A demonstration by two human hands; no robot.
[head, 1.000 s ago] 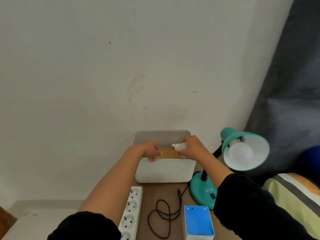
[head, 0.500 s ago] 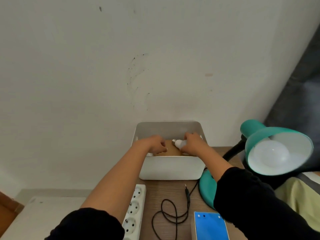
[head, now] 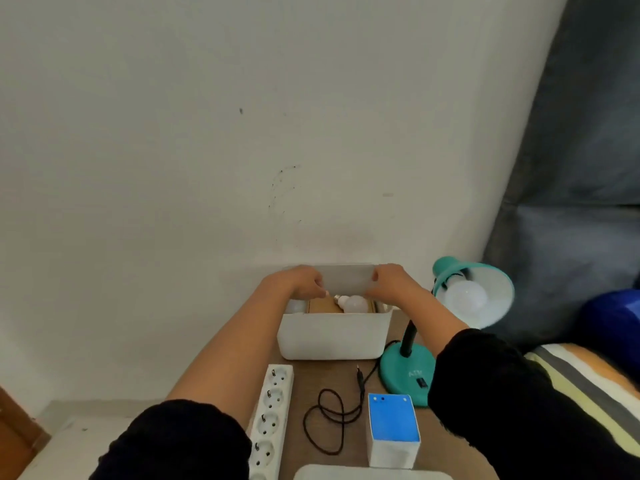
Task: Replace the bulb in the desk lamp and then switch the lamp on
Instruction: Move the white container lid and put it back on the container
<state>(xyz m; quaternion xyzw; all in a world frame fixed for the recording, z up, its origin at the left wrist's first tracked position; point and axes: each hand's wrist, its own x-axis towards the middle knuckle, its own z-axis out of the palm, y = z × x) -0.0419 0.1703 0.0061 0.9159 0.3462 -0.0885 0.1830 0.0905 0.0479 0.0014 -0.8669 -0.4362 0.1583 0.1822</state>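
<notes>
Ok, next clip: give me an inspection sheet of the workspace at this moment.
Surface: wooden table, partly covered.
Job's things: teal desk lamp with a bulb in its shade; spare bulb lying in white box.
Clutter: blue-topped carton; white object at near edge.
Grippers: left hand and right hand grip the box's far wall.
Cables: black cord coiled, plug free; power strip, visible sockets empty.
Surroundings: white wall, dark curtain, striped bedding.
</notes>
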